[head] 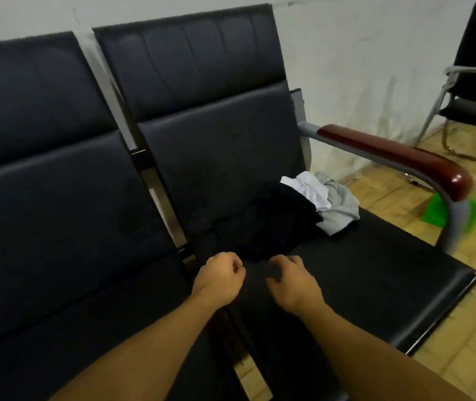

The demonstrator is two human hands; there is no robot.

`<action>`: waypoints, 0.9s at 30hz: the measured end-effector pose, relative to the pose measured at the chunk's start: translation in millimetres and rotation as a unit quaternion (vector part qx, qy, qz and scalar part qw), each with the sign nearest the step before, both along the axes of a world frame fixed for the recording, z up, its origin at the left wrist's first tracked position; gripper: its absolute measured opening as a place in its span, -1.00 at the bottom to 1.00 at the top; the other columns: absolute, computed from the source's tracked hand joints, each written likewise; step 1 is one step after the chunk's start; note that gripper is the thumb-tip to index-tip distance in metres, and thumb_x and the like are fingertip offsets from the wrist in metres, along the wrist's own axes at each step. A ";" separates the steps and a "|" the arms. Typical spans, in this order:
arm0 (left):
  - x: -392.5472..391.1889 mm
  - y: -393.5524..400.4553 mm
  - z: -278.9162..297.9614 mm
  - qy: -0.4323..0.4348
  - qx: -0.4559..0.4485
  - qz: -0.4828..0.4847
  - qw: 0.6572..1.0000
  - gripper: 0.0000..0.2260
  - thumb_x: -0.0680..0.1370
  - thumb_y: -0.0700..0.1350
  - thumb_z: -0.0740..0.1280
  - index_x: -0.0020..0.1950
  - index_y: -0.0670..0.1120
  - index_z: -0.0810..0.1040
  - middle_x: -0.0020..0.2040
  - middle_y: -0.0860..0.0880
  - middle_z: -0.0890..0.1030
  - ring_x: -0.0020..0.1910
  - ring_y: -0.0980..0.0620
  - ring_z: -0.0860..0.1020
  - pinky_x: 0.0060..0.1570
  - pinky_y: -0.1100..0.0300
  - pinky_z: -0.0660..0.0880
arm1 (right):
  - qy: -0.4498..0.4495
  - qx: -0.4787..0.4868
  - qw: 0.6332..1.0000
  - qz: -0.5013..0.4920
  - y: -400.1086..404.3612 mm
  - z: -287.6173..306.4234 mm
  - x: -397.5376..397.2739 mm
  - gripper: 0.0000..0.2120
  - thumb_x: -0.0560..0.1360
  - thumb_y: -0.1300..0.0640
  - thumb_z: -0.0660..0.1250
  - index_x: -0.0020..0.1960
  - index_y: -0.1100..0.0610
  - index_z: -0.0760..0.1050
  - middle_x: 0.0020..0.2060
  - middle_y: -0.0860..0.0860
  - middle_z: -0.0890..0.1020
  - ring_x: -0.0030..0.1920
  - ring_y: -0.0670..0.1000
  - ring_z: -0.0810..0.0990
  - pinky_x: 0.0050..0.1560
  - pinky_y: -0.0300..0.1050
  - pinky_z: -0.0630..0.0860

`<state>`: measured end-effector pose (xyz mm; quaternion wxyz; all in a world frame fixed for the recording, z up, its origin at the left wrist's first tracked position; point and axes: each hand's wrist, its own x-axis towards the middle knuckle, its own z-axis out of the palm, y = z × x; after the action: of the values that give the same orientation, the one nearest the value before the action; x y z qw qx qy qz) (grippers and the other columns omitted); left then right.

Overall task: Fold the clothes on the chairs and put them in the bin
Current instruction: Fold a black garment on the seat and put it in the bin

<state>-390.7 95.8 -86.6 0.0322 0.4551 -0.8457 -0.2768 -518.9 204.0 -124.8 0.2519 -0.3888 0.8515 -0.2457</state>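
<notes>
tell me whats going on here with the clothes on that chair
A person is reaching both hands over the black padded seat of a waiting-room chair. The left hand and the right hand have curled fingers at the near edge of a black garment spread on the seat; whether they grip it is unclear. A crumpled white cloth and a grey garment lie unfolded behind it. No bin shows.

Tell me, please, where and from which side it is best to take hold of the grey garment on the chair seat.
Probably the loose lower edge of the grey garment, which hangs free toward the armrest. Come from the front right with the right hand; the white garment and black garment cover its left side, so a pinch there would lift them too.
</notes>
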 end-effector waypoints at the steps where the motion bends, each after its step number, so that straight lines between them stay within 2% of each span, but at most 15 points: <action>1: -11.4 -5.4 -7.9 -0.020 -0.026 -0.017 0.999 -0.80 0.65 0.00 0.30 0.26 0.08 0.57 0.24 0.04 0.60 0.15 0.00 0.59 0.17 0.03 0.57 | 0.013 -0.003 1.000 0.001 -4.1 -9.8 -6.9 -0.49 0.59 0.00 0.31 0.50 -0.09 0.27 0.50 -0.02 0.21 0.25 0.11 0.53 0.18 0.02 0.54; 4: -42.9 -22.5 -32.8 -0.051 -0.084 -0.086 0.991 -0.54 0.68 0.00 0.26 0.58 0.05 0.29 0.57 0.05 0.29 0.38 -0.04 0.48 0.31 0.02 0.49 | 0.064 0.001 0.998 0.015 -19.3 -32.3 -31.1 -0.31 0.57 0.04 0.32 0.59 -0.15 0.05 0.61 -0.09 -0.09 0.42 0.10 0.38 0.23 0.00 0.53; 7: -58.5 -34.2 -57.3 -0.089 -0.094 -0.127 0.983 -0.40 0.68 0.08 0.22 0.66 0.12 0.02 0.68 0.03 -0.02 0.46 -0.12 0.40 0.33 -0.02 0.48 | 0.168 -0.010 0.985 0.030 -35.7 -38.2 -50.7 -0.26 0.55 0.01 0.28 0.61 -0.17 -0.02 0.61 -0.08 -0.15 0.51 0.15 0.15 0.37 0.01 0.39; 9: -63.1 -36.5 -71.4 -0.116 -0.091 -0.138 0.979 -0.40 0.68 0.15 0.17 0.66 0.14 -0.01 0.67 0.01 0.02 0.47 -0.13 0.38 0.32 -0.03 0.48 | 0.229 -0.044 0.972 -0.004 -49.8 -30.4 -73.3 -0.31 0.51 -0.08 0.26 0.58 -0.18 0.06 0.61 -0.01 -0.09 0.53 0.19 0.06 0.46 0.08 0.24; 10: -65.3 -37.0 -79.7 -0.125 -0.112 -0.148 0.975 -0.44 0.68 0.16 0.15 0.65 0.12 0.06 0.64 -0.01 0.10 0.45 -0.12 0.39 0.30 -0.02 0.49 | 0.244 -0.055 0.968 -0.022 -59.9 -28.9 -88.9 -0.32 0.51 -0.15 0.24 0.57 -0.21 0.07 0.61 0.02 -0.08 0.55 0.22 0.00 0.50 0.14 0.16; 13: -65.0 -34.3 -85.1 -0.120 -0.192 -0.171 0.959 -0.62 0.70 0.12 0.12 0.50 0.06 0.32 0.42 0.02 0.35 0.24 -0.04 0.53 0.11 0.03 0.57 | 0.233 0.025 0.971 -0.050 -81.1 -32.2 -137.5 -0.22 0.49 -0.42 0.14 0.59 -0.27 -0.12 0.62 0.08 -0.20 0.59 0.29 -0.18 0.54 0.25 -0.06; 14: -65.2 -36.7 -86.5 -0.110 -0.203 -0.186 0.955 -0.67 0.71 0.09 0.13 0.46 0.05 0.35 0.36 0.03 0.38 0.21 -0.01 0.54 0.09 0.05 0.57 | 0.218 0.061 0.972 -0.053 -86.3 -39.3 -149.6 -0.18 0.47 -0.49 0.09 0.59 -0.28 -0.19 0.62 0.10 -0.20 0.59 0.31 -0.15 0.55 0.26 -0.05; 16: -62.5 -41.1 -84.0 -0.088 -0.205 -0.212 0.952 -0.69 0.70 0.04 0.17 0.44 0.06 0.32 0.31 0.06 0.41 0.22 0.03 0.52 0.11 0.06 0.55 | 0.215 0.115 0.969 -0.052 -87.6 -51.1 -159.9 -0.15 0.44 -0.56 0.01 0.59 -0.28 -0.22 0.62 0.15 0.00 0.57 0.32 0.02 0.52 0.24 0.08; 18: -59.8 -46.3 -84.3 -0.057 -0.179 -0.210 0.960 -0.61 0.68 0.02 0.21 0.49 0.08 0.22 0.32 0.08 0.43 0.25 0.05 0.50 0.14 0.07 0.55 | 0.269 0.128 0.954 -0.042 -85.2 -56.1 -164.0 -0.17 0.44 -0.57 -0.02 0.60 -0.24 -0.09 0.53 0.16 0.30 0.49 0.29 0.24 0.43 0.18 0.24; 20: -53.2 -52.0 -83.8 -0.042 -0.156 -0.189 0.969 -0.47 0.67 0.01 0.24 0.58 0.06 0.10 0.36 0.08 0.43 0.27 0.05 0.52 0.16 0.09 0.55 | 0.299 0.110 0.948 -0.022 -86.9 -51.4 -159.1 -0.21 0.44 -0.55 0.01 0.55 -0.20 0.08 0.32 0.12 0.54 0.34 0.25 0.43 0.30 0.15 0.38; 23: -49.6 -40.7 -75.3 -0.067 -0.125 -0.171 0.975 -0.34 0.67 -0.01 0.26 0.65 0.03 -0.04 0.44 0.04 0.40 0.29 0.02 0.52 0.22 0.09 0.53 | 0.299 0.092 0.950 0.004 -71.7 -40.1 -140.1 -0.30 0.44 -0.49 0.09 0.45 -0.15 0.22 0.10 0.06 0.64 0.17 0.18 0.54 0.18 0.09 0.47; 27: -41.6 -29.6 -62.6 -0.128 -0.081 -0.168 0.974 -0.23 0.64 -0.03 0.30 0.67 0.02 -0.17 0.50 -0.02 0.36 0.32 -0.06 0.51 0.27 0.06 0.49 | 0.208 0.049 0.977 0.023 -42.5 -30.6 -97.2 -0.39 0.46 -0.44 0.15 0.39 -0.14 0.29 0.08 -0.01 0.65 0.10 0.06 0.61 0.12 0.01 0.53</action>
<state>-432.3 66.1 -149.2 -0.0862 0.3335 -0.9271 -0.1480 -616.1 161.5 -155.5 0.0932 -0.4380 0.8872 -0.1114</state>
